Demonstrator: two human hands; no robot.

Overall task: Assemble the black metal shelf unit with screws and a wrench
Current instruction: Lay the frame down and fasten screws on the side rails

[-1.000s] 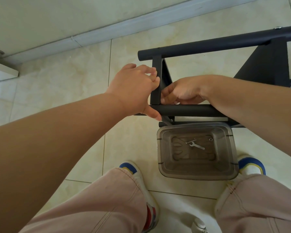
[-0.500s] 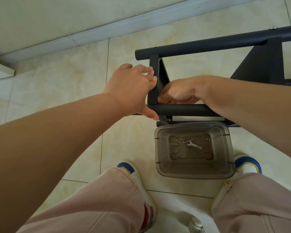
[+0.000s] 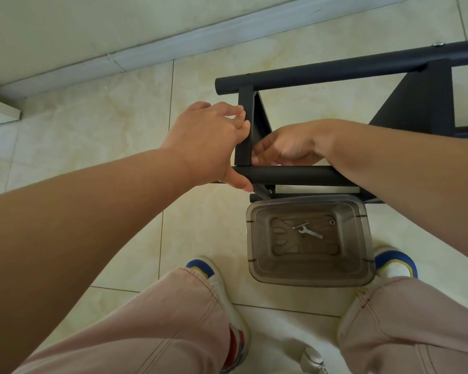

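- The person's left hand (image 3: 208, 143) is curling round the flat upright strut (image 3: 244, 130) of the black metal shelf unit (image 3: 349, 68), fingers wrapping its far side and the thumb pressing down at the end of the near tube (image 3: 289, 176).
- The right hand (image 3: 287, 148) is sitting just at three o'clock of that same strut, fingers bent in toward the corner where strut and tube are meeting; whether it is pinching a screw there I cannot tell, as the fingertips are lying hidden against the metal.
- The shelf unit is lying on its side at about one o'clock from the person, its two round tubes running left to right, with a broad black panel (image 3: 422, 103) standing between them out at two o'clock.
- A small bolt head (image 3: 438, 44) is showing on the far tube near the right edge.
- The floor (image 3: 92, 136) is showing pale, glossy tiles with dark grout lines, and a light skirting board (image 3: 146, 47) is running along the wall from nine to twelve o'clock.
- A smoky see-through plastic tub (image 3: 310, 279) is standing just below the near tube, between the person's feet.
- Inside it a small silver wrench (image 3: 310, 232) is lying on the bottom, with a thin silver piece just beside it and a small round bit near the tub's upper right corner.
- The right forearm (image 3: 416, 168) is crossing over the near tube and hiding its right end.
- Pink trouser legs (image 3: 160, 327) and white shoes with blue toes (image 3: 200, 267) are filling the six o'clock side.
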